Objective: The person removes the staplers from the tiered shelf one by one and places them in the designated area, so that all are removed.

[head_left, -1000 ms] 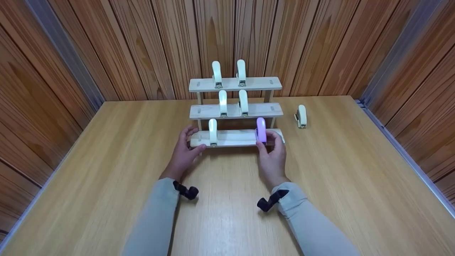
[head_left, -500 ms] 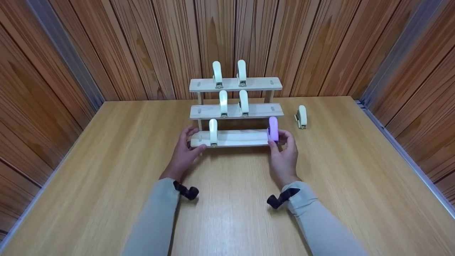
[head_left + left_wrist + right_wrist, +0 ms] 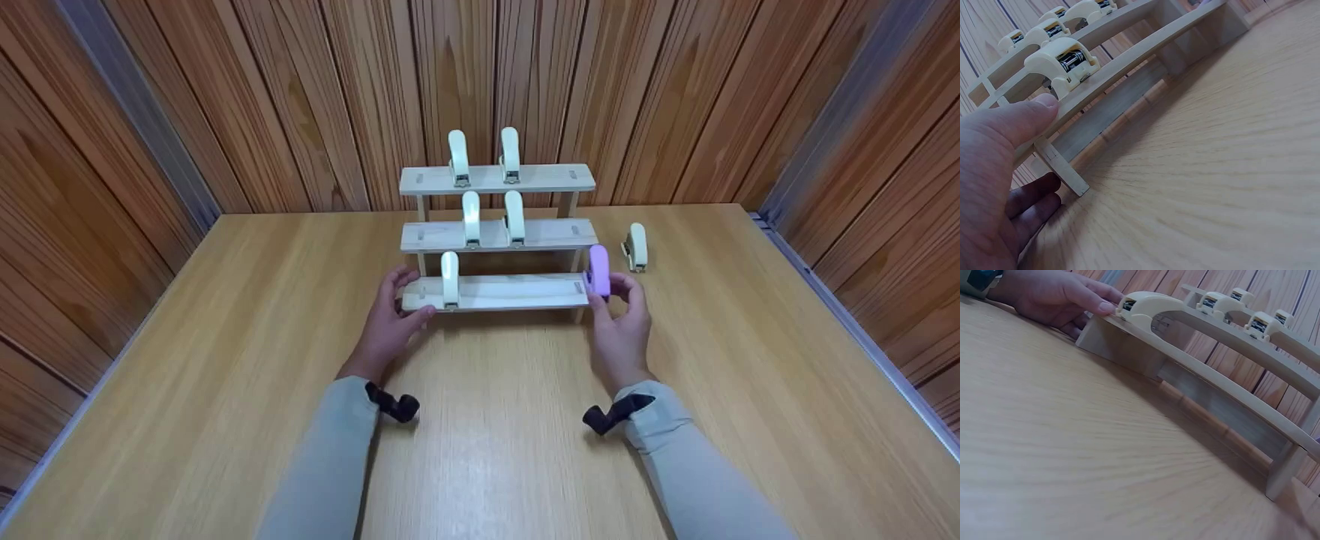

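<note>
While left hand (image 3: pixel 386 322) half-curled round five-stapler rack (image 3: pixel 517 292), right hand (image 3: pixel 623 328) half-closed on purple stapler (image 3: pixel 599 271)

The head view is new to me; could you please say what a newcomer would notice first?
Probably the purple, rounded stapler-like tool, held by the right hand at the right end of the lowest shelf of a pale wooden rack. Next, the five cream curved tools spread over that rack's three tiers, and a sixth on the brown wooden table to its right.

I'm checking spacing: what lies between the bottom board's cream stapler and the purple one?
Nothing but bare bottom board lies between the cream stapler and the purple stapler in the head view.
</note>
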Motion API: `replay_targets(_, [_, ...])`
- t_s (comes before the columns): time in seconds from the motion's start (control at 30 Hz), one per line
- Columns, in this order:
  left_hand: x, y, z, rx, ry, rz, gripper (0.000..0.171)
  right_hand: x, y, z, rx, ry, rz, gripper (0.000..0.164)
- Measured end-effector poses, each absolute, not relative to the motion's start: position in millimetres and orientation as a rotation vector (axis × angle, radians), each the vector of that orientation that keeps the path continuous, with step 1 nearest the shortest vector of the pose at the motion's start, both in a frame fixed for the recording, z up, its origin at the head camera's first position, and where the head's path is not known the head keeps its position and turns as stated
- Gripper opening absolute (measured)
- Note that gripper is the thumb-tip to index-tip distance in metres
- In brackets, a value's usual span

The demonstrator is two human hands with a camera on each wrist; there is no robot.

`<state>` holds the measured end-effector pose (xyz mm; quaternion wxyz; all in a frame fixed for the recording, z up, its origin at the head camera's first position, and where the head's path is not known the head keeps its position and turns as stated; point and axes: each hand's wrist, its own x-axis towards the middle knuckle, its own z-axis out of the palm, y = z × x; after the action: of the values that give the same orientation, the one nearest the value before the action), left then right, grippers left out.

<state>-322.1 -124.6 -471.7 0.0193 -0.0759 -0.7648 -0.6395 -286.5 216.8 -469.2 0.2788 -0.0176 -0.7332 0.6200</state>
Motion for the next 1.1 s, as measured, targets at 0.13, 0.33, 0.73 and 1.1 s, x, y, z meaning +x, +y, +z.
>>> replay_targets(0.13, [-322.0,-124.3,-471.8,-0.241,-2.373,-1.976,0.079,-287.3,223.4,-469.7,-0.055,-1.948,1.696,0.04])
replay_targets(0.33, [-322.1,-124.3,-470.2,-0.21,-2.409,-1.944,0.083,-288.6,234.4,-469.0,-0.135,-1.95,1.795,0.039])
replay_targets(0.73, [-321.8,-124.1,-468.9,-0.165,-2.441,-1.939,0.085,-293.1,256.2,-467.3,-0.214,-1.944,1.891,0.044])
replay_targets(1.1, [-318.6,-123.7,-466.1,-0.207,-2.417,-1.944,0.085,-302.7,283.7,-466.4,-0.376,-1.969,1.842,0.047])
